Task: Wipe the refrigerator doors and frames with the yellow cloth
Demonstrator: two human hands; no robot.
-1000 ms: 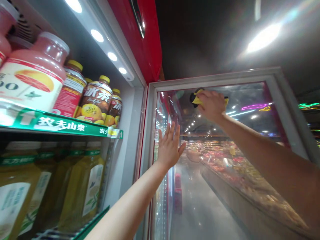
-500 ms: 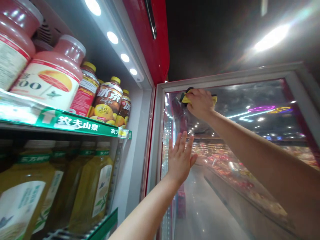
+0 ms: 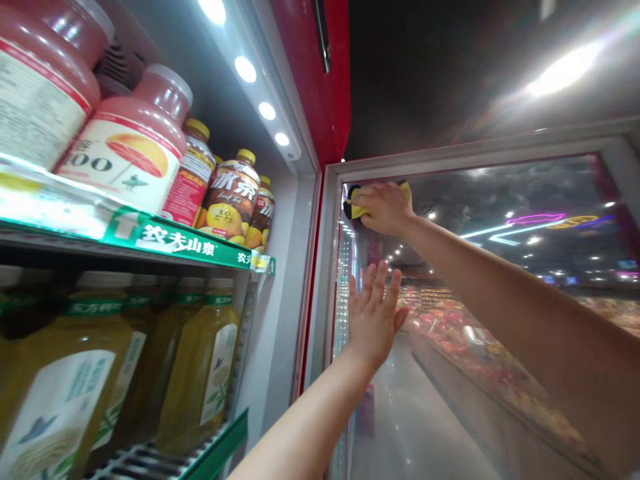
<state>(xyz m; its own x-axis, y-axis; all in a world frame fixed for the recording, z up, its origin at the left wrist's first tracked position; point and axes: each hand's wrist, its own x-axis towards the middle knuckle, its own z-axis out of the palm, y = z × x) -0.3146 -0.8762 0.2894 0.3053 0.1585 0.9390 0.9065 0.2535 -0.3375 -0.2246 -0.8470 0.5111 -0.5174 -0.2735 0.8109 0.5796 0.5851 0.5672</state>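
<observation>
Pressed near the upper left corner of a glass door is a yellow and black cloth, held under my right hand. The cloth shows on both sides of that hand, close to the door's grey frame. Lower down, my left hand lies flat with fingers spread against the glass and holds nothing. Both forearms reach up from the bottom and right of the view.
Left of the door is a lit drinks cooler. Pink juice bottles and iced tea bottles stand on its upper shelf, with tea bottles below. A red cabinet edge rises beside the door. Store displays show through the glass.
My right hand has slid left along the top of the glass with the cloth, closer to the frame's corner. My left hand stays flat on the glass. The view has shifted slightly.
</observation>
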